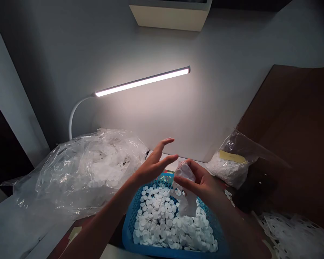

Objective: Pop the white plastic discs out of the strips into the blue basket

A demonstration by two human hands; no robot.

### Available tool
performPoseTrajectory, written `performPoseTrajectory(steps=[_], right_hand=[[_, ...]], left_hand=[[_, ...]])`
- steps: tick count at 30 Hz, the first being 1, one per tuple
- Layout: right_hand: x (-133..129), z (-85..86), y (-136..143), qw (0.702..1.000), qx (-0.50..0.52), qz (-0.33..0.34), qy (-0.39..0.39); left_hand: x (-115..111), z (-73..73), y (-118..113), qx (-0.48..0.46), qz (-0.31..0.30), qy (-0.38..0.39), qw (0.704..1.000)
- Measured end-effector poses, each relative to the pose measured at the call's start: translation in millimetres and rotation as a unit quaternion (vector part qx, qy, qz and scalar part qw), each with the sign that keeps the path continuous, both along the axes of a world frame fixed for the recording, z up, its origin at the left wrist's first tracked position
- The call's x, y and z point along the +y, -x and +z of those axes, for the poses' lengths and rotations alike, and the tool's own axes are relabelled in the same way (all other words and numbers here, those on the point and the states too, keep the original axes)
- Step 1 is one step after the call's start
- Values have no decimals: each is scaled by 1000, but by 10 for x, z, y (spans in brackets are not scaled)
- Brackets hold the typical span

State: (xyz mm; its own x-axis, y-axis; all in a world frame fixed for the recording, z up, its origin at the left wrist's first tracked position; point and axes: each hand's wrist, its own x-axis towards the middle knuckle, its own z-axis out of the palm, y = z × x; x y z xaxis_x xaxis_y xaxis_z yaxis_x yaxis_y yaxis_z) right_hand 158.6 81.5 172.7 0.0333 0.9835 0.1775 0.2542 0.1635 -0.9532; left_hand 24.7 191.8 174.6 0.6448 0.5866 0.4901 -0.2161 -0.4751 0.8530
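A blue plastic basket (128, 230) holds many small white discs (156, 216). Above its right half, my right hand (198, 180) pinches a white sheet (187, 205) with round holes and discs in it; the sheet's lower end hangs down over the discs. My left hand (158, 162) is raised over the basket's far left edge, just left of the sheet and apart from it. Its thumb and fingers are spread, with nothing between them.
At the left lies a large clear bag (97, 169) of white pieces. A lit lamp (143, 82) arches over the back. On the right are a smaller bag (229, 169) with a yellow label, a few loose discs (229, 196) and a heap of perforated scraps (294, 233).
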Motion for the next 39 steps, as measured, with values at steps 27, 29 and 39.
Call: performPoseTrajectory(steps=[27, 29, 39], right_hand=[[24, -50, 44, 971, -135, -170, -96], [33, -72, 38, 955, -146, -219, -135], [-100, 11, 133, 949, -218, -180, -140]], left_hand=[[-45, -12, -22, 76, -156, 7, 985], [-47, -8, -20, 74, -156, 24, 985], [-59, -3, -24, 83, -166, 25, 982]])
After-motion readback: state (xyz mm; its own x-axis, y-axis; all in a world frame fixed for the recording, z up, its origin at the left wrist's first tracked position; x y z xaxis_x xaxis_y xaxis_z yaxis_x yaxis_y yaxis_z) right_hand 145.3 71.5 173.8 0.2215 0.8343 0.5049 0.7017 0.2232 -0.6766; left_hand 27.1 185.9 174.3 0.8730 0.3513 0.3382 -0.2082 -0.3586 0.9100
